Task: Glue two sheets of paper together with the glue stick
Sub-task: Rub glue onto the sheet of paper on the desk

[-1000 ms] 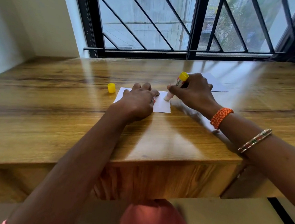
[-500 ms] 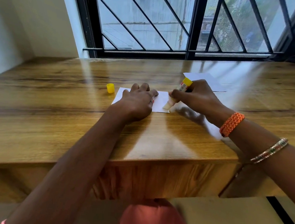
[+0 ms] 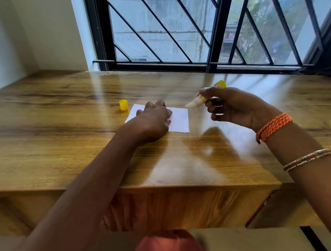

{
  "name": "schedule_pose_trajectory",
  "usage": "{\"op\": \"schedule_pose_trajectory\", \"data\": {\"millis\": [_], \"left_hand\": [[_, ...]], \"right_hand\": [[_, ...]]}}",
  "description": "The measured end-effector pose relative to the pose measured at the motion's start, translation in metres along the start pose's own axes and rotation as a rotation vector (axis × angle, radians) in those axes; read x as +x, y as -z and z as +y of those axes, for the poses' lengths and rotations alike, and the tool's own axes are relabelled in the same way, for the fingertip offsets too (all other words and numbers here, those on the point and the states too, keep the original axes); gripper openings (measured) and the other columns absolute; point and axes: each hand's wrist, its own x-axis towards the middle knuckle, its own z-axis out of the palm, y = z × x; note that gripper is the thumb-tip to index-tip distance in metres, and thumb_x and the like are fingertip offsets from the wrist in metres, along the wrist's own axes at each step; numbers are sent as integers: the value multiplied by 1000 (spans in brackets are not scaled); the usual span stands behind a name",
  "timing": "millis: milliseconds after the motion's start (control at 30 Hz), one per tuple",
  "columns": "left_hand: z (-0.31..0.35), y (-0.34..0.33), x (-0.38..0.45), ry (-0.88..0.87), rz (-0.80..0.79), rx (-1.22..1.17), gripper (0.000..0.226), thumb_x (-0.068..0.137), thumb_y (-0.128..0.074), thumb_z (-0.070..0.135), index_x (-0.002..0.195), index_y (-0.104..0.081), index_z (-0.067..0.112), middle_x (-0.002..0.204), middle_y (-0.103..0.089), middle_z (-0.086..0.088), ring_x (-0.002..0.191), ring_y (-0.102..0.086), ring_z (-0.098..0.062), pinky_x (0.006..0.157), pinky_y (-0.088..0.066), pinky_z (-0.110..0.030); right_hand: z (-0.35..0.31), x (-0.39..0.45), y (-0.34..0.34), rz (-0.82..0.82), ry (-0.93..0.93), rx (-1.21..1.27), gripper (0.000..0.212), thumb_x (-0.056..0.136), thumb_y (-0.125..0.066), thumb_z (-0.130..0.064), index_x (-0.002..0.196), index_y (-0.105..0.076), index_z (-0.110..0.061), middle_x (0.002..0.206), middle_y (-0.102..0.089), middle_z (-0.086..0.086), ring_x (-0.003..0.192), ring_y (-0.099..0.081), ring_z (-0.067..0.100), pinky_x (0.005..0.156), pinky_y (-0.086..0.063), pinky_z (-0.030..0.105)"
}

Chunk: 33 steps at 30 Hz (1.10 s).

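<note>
Closest in, the left hand (image 3: pixel 153 120) sits on the white sheet of paper (image 3: pixel 179 119), fingers loosely curled with the tips and knuckles bearing down on its left half. That looks like an anchor, pinning the sheet to the wooden table (image 3: pixel 59 136) so it cannot slide under a swipe of glue. The sheet's right half lies bare and flat.

Over to the right, the right hand (image 3: pixel 232 107) hangs above the table, just beyond the sheet's right corner, thumb and fingers clamped round the glue stick (image 3: pixel 201 99). The pale glue end points down and left toward the paper, clear of it, with the yellow base poking out above the knuckles: held like a pen, ready to stroke.

Just beside the sheet's left edge stands the yellow cap (image 3: pixel 123 104), parked upright within reach. A second sheet cannot be made out here; the right hand may hide it.

Farthest off, the barred window (image 3: pixel 189 27).
</note>
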Motion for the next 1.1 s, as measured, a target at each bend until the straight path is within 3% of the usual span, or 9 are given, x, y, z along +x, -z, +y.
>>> {"op": "schedule_pose_trajectory", "data": {"millis": [233, 400, 533, 633, 733, 833, 933, 1000, 1100], "left_hand": [[4, 0, -10, -75, 31, -81, 22, 95, -45, 24, 93, -57, 5, 101, -35, -1, 107, -49, -27, 90, -40, -33], [-7, 13, -5, -76, 23, -165, 34, 95, -47, 23, 127, -55, 15, 130, -53, -5, 120, -49, -22, 93, -35, -25], [-34, 44, 3, -98, -10, -218, 32, 96, -47, 23, 125, -57, 16, 130, -57, -5, 111, -56, -21, 91, -40, -26], [-72, 55, 19, -58, 185, -309, 26, 94, -49, 19, 117, -62, 16, 123, -62, -3, 97, -59, -18, 81, -43, -26], [-109, 42, 31, 77, 443, -566, 24, 94, -48, 11, 111, -65, 11, 112, -66, -8, 88, -58, -19, 71, -42, -24], [-134, 26, 38, 213, 460, -766, 22, 93, -47, 10, 108, -64, 10, 102, -65, -11, 88, -60, -27, 74, -42, -27], [-137, 21, 41, 206, 463, -816, 22, 94, -45, 10, 105, -64, 12, 97, -64, -7, 79, -55, -14, 73, -41, -27], [-136, 20, 43, 198, 495, -823, 22, 94, -45, 10, 104, -64, 13, 93, -63, -3, 79, -54, -13, 73, -42, -27], [-138, 20, 45, 218, 566, -829, 23, 93, -43, 9, 103, -63, 13, 89, -62, -1, 80, -56, -15, 73, -45, -28]], "right_hand": [[2, 19, -9, 24, -62, 364, 15, 85, -61, -24, 88, -65, -10, 70, -66, 7, 55, -54, 12, 52, -50, 21], [-4, 46, -32, 51, 0, 378, 13, 89, -57, -12, 99, -60, -5, 80, -67, 5, 64, -63, 8, 62, -51, 24], [-8, 75, -54, 127, -30, 230, 14, 92, -50, -11, 83, -59, -17, 81, -64, -3, 71, -60, 2, 65, -31, 29], [-15, 94, -77, 96, -15, 229, 17, 92, -47, -4, 95, -60, -14, 95, -67, -1, 72, -62, 2, 64, -30, 28], [-18, 112, -101, 75, 99, 290, 20, 87, -50, 11, 102, -57, 0, 104, -65, 17, 86, -67, 21, 69, -45, 27], [-20, 126, -125, 53, 187, 287, 35, 84, -56, 14, 117, -47, 8, 113, -62, 31, 100, -65, 31, 78, -53, 33], [-19, 136, -142, 17, 227, 217, 33, 82, -57, 15, 111, -49, 1, 116, -59, 35, 98, -64, 31, 84, -52, 38], [-15, 141, -148, -10, 230, 155, 34, 83, -56, 16, 113, -50, 2, 113, -62, 31, 106, -62, 34, 89, -50, 40], [-8, 147, -152, -59, 201, 107, 39, 83, -53, 17, 118, -48, 1, 95, -66, 16, 92, -63, 24, 78, -53, 31]]}}
